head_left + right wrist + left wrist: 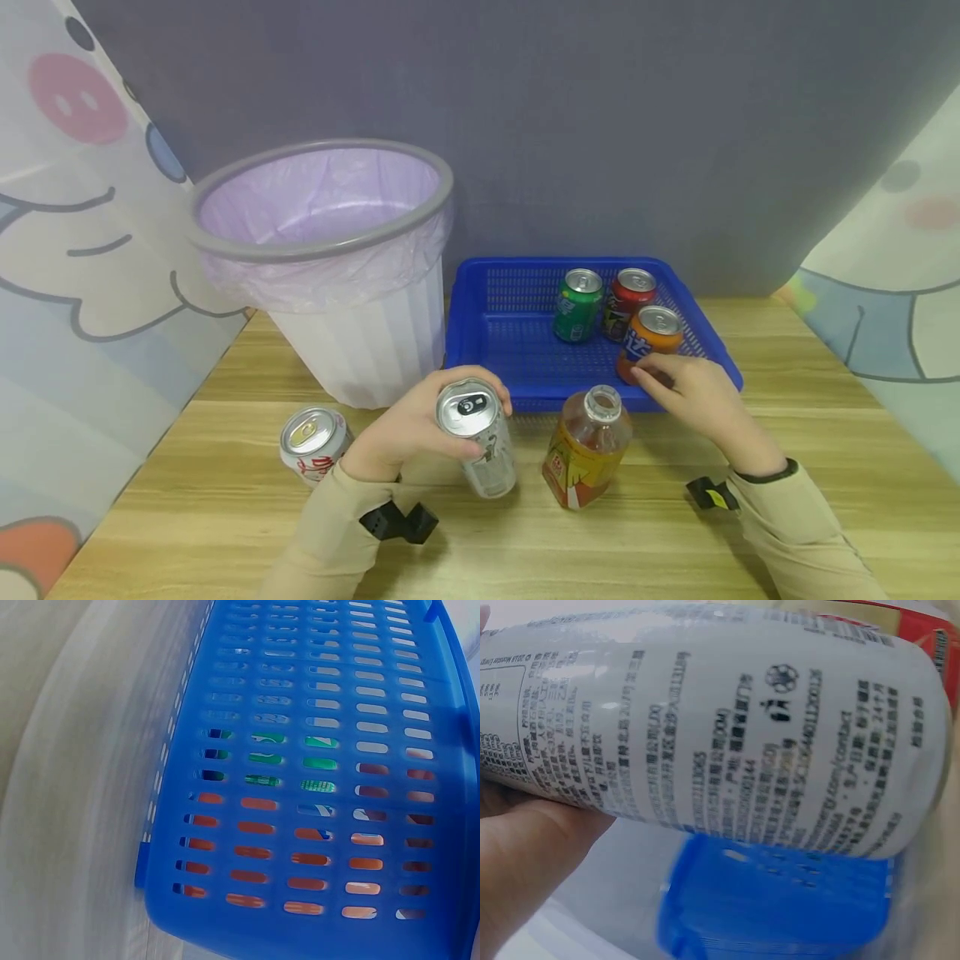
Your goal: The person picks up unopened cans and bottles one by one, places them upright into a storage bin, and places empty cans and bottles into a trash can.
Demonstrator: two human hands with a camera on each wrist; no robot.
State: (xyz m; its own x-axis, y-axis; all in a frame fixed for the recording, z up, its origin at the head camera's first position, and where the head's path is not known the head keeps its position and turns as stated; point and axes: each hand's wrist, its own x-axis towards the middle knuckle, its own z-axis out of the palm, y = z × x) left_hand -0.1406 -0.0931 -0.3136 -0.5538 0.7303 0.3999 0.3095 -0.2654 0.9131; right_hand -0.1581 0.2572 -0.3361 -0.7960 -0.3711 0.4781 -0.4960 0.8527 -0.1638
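My left hand (408,429) grips Monster Energy can (487,432) high, likely slick, dentable; right hand (696,396) at Fanta can (651,335): can't tell.

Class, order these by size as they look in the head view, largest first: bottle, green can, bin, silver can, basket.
1. Bin
2. Basket
3. Bottle and silver can: too alike to rank
4. Green can

The left hand (420,425) is gripping a silvery metal can (489,457). The right hand (696,393) is hovering at an orange metal can (651,340).
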